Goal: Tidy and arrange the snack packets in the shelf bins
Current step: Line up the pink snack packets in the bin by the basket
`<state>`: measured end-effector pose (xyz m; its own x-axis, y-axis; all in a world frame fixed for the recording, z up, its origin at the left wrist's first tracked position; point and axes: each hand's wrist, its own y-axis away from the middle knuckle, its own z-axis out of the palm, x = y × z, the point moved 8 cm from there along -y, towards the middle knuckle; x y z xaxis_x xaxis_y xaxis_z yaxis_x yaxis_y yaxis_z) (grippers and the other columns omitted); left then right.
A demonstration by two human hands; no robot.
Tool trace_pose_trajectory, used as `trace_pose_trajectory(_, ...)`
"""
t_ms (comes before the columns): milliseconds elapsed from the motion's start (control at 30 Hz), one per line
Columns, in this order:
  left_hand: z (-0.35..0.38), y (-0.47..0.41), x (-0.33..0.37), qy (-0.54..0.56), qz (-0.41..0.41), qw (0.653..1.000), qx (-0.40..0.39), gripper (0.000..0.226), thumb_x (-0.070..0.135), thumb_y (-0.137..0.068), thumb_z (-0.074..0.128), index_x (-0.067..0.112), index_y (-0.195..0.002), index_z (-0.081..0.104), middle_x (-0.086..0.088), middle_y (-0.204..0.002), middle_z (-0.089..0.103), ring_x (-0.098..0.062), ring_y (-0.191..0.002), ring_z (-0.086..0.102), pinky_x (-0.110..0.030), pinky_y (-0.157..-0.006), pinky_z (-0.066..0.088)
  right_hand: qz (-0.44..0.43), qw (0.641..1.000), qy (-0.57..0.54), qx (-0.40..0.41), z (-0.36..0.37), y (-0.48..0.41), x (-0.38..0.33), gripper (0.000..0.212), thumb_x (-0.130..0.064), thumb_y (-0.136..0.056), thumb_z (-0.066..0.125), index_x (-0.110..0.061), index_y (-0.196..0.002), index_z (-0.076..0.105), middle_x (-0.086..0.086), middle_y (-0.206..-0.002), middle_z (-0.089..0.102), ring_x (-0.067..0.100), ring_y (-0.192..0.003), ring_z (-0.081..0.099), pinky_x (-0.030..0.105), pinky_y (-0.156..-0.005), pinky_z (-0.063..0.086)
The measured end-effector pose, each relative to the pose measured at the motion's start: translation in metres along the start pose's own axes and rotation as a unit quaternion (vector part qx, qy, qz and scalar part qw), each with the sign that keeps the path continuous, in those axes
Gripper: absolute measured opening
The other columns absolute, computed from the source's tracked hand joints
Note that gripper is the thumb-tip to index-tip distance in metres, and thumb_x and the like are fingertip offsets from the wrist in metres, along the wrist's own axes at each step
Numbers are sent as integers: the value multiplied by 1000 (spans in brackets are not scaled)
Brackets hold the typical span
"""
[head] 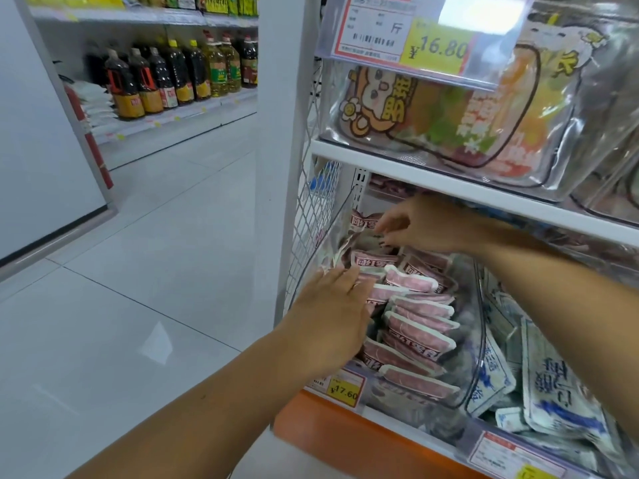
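Bin edges: I see the clear bin [479, 305] with a see-through wall at 3 o'clock of the pink packets [422, 305]. Its other clear wall slants up at 9 o'clock, just beside the wire mesh [311, 209].
Roof: The white shelf board [449, 183] runs right over the bin at 12 o'clock. The gap under it is low, and my right wrist sits just below it.
Open room: The floor [155, 254] is wide and bare at 9 o'clock of my left arm.
Task things: The pink packets fill the clear bin. They lean on each other in a row from 6 o'clock up to 12 o'clock. The ones at the back lie messy.
Left hand: My left hand [332, 305] comes in from 7 o'clock, palm down. Its fingers are straight and spread and grasp nothing. The tips touch the packets by the slanting wall.
Right hand: My right hand [425, 223] comes in from 3 o'clock. Its fingers curl down onto the back packets. I cannot tell if they pinch one or only touch.
Next bin: Blue-and-white packets [553, 385] lie at 3 o'clock, past the clear wall.
Front edge: A yellow price tag [345, 388] hangs at 6 o'clock, under my left hand.
Up high: Big bags [449, 112] sit on the shelf board.
Far off: Oil bottles [173, 74] stand at 11 o'clock.
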<state>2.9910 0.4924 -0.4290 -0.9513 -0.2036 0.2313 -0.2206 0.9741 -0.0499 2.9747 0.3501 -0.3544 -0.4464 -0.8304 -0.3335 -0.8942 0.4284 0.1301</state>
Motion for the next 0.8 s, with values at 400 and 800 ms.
trace_pose_trajectory(400,4,3,-2,5,0,1000,9,51,34,-104,23,22,-153,17,-7,-161,8,-22,-148,2,-36,-120,-2,-10,995,32,-93,58,-14,-1,20,-34,-94,59,-30,-111,70,-18,-93,66,-8,-70,53,10,-67,39)
trace_pose_trajectory(800,-11,-7,1,76,-21,994,72,57,34,-102,37,22,-153,13,-2,-162,-5,-20,-148,-5,-41,-121,11,-19,998,10,59,35,-47,11,12,-24,-78,75,-21,-90,71,2,-106,53,18,-92,55,26,-70,40)
